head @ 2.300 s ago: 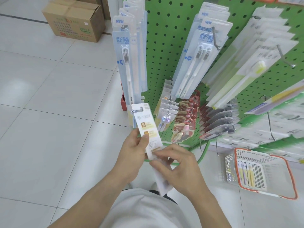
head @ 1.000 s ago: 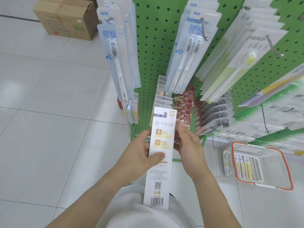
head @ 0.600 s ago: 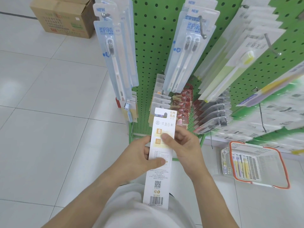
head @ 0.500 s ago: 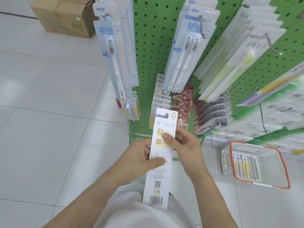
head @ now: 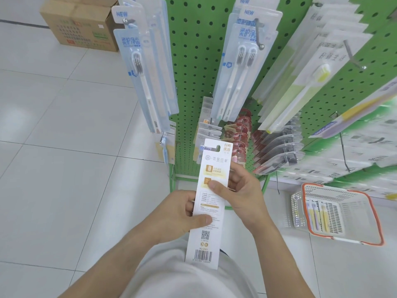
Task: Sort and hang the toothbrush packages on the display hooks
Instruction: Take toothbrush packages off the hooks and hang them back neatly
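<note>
A long white toothbrush package (head: 209, 233) with gold labels and a barcode stands upright in front of me, its printed back facing me. My left hand (head: 178, 211) grips its left edge near the middle, thumb across the card. My right hand (head: 240, 190) pinches its right edge a little higher, thumb on the gold label. The package's hang hole is level with the lower hooks of the green pegboard (head: 193, 61). Rows of blue-carded toothbrush packages (head: 141, 67) and twin-brush packages (head: 242, 67) hang on upper hooks.
A white basket with an orange rim (head: 373, 211) sits on the floor at the right with a few toothbrush packages inside. Small red and grey packs (head: 277, 151) fill the lower hooks. A cardboard box (head: 79, 26) stands on the tiled floor at the far left.
The package went from tilted and low to upright between both hands. My right thumb moved from its top edge onto the gold label. Over the last half second little has shifted.
</note>
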A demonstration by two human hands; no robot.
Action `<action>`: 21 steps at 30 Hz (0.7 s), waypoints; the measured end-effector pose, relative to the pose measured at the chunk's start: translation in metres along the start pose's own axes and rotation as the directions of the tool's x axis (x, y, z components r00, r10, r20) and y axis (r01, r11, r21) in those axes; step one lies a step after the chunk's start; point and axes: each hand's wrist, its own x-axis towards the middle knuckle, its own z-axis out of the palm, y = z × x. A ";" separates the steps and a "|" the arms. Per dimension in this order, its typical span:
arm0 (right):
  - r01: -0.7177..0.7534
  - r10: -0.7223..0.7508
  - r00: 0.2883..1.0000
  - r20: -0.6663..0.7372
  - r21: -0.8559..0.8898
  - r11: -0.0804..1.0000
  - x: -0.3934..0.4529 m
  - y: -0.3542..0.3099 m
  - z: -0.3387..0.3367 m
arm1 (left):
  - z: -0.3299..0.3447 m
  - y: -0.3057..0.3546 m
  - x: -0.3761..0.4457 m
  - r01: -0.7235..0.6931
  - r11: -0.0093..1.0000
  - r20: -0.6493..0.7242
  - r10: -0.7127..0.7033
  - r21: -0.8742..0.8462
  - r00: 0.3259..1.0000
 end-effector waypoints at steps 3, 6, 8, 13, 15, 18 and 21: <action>-0.017 0.015 0.998 0.062 0.020 1.000 -0.001 -0.001 0.001 | 0.001 0.001 0.004 -0.039 0.998 -0.071 0.036 -0.040 0.997; -0.002 0.000 1.000 0.025 0.082 0.997 0.001 -0.002 0.001 | 0.001 0.004 0.006 -0.054 0.998 -0.073 0.051 -0.037 0.996; 0.033 -0.031 0.999 -0.025 0.102 0.994 0.002 -0.005 0.000 | -0.002 0.005 0.006 -0.025 0.999 -0.028 0.025 0.020 0.999; 0.085 -0.050 0.984 -0.169 0.204 0.975 0.004 -0.011 -0.008 | -0.006 0.002 0.004 0.057 0.985 0.070 -0.070 0.163 0.995; 0.065 -0.029 0.987 -0.159 0.227 0.972 0.004 -0.012 -0.011 | -0.004 0.002 0.003 0.059 0.986 0.070 -0.071 0.158 0.995; 0.041 -0.006 0.989 -0.151 0.228 0.973 0.005 -0.012 -0.014 | -0.004 0.004 0.002 0.058 0.989 0.083 -0.070 0.134 0.994; 0.058 -0.025 0.987 -0.161 0.204 0.977 0.005 -0.015 -0.013 | -0.009 0.003 0.000 0.027 0.988 0.105 -0.043 0.152 0.993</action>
